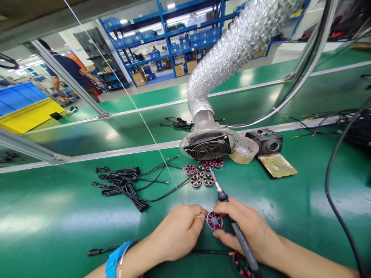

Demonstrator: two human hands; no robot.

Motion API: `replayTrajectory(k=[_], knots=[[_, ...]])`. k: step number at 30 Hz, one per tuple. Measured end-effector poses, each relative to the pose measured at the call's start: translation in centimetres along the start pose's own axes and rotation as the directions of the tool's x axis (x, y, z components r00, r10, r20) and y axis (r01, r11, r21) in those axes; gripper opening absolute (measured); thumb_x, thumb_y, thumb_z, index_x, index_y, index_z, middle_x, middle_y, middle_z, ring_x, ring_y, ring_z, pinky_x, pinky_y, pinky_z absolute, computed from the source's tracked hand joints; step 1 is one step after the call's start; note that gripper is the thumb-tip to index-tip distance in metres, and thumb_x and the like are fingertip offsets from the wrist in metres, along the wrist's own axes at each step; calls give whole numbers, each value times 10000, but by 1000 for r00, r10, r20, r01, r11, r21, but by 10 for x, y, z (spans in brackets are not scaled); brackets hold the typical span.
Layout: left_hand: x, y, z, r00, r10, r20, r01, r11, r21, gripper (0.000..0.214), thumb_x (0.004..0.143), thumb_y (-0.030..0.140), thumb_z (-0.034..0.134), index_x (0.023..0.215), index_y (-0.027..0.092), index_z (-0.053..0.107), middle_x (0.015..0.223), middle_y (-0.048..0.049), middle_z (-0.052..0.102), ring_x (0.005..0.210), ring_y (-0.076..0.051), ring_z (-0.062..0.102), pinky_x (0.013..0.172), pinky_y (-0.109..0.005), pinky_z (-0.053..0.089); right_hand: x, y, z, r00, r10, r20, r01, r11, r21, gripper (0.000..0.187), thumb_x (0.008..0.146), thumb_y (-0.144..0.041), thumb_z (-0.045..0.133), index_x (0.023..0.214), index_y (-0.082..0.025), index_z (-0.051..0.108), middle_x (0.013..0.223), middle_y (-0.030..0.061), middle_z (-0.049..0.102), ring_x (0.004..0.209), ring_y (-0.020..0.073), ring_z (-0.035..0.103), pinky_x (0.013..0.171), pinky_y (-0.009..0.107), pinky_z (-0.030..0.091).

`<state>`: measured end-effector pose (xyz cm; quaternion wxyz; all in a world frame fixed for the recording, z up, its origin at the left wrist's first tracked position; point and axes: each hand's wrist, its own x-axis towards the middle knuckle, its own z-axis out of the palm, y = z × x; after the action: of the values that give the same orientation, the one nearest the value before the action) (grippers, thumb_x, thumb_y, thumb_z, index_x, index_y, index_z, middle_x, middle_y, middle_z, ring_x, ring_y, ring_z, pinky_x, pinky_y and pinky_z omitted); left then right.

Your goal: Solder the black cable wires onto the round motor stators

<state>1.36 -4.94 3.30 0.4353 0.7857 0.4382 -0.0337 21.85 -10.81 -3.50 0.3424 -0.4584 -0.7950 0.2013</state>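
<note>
My left hand (182, 227) is closed in a pinch on a thin pale wire at the left edge of a small motor stator (215, 221) with red windings. My right hand (249, 227) grips that stator between thumb and forefinger. It also holds a soldering iron (240, 239), which lies across the palm with its tip pointing up and away. Beyond the tip, several stators (196, 181) with red or copper windings sit together. Below my hands lies a black cable (211, 252) whose coloured leads reach another stator (242, 265), partly hidden by the iron.
A fume extractor (208, 148) with a silver duct (226, 58) stands behind the stators. Bundled black cables (124, 183) lie left. At right are a solder roll (245, 150), an iron stand (266, 142) and a sponge tray (277, 166). A person (66, 69) stands far left.
</note>
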Motion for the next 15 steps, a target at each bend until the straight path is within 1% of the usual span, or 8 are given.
replayTrajectory(k=[3, 5, 6, 8, 9, 12, 15], knots=[[5, -6, -1, 997, -43, 62, 48, 995, -83, 346, 961, 283, 367, 880, 222, 698, 505, 41, 546, 509, -146, 529, 548, -229, 362, 0, 0, -3, 999, -36, 12, 36, 998, 56, 426, 782, -64, 519, 1170, -227, 453, 1063, 90, 614, 957, 238, 628, 806, 377, 557], [8, -10, 0, 999, -22, 29, 24, 997, -72, 322, 950, 263, 380, 862, 225, 687, 538, 44, 535, 540, -139, 508, 558, -227, 340, 0, 1, -3, 999, -37, 24, 35, 997, 69, 458, 769, -51, 502, 1189, -224, 447, 1124, 109, 605, 1056, 257, 611, 877, 407, 545], [10, -10, 0, 1000, 0, -6, 0, 999, -48, 313, 947, 257, 385, 815, 220, 666, 565, 43, 531, 562, -135, 494, 568, -229, 326, 1, 1, -3, 999, -33, 29, 31, 997, 69, 466, 768, -48, 499, 1196, -225, 445, 1141, 115, 600, 1082, 264, 604, 889, 417, 544], [13, -9, 1, 997, 38, -72, -37, 999, 12, 329, 954, 276, 386, 702, 201, 583, 607, 38, 511, 589, -127, 455, 573, -239, 287, 1, 2, -1, 999, -18, 36, 16, 998, 68, 476, 775, -41, 496, 1208, -232, 442, 1164, 122, 592, 1089, 267, 606, 874, 416, 555], [13, -8, 2, 995, 44, -86, -41, 999, 34, 345, 961, 307, 387, 673, 195, 541, 605, 39, 490, 581, -124, 430, 565, -246, 266, 1, 2, 1, 999, -11, 40, 8, 998, 70, 480, 782, -40, 497, 1216, -237, 440, 1171, 123, 589, 1080, 264, 611, 856, 409, 564], [14, -2, 4, 997, 7, -72, -4, 999, 42, 335, 949, 400, 432, 689, 202, 506, 544, 57, 423, 516, -115, 352, 535, -262, 210, -1, 3, 5, 999, 3, 44, -7, 996, 89, 493, 804, -58, 532, 1247, -249, 431, 1168, 118, 585, 1038, 254, 620, 836, 402, 570], [17, -4, 7, 998, -10, -61, 10, 1000, -1, 292, 920, 376, 466, 689, 200, 499, 529, 62, 398, 506, -110, 320, 530, -264, 193, -3, 4, 8, 999, 15, 50, -21, 994, 111, 516, 820, -86, 572, 1281, -260, 418, 1148, 106, 584, 992, 241, 619, 834, 403, 564]])
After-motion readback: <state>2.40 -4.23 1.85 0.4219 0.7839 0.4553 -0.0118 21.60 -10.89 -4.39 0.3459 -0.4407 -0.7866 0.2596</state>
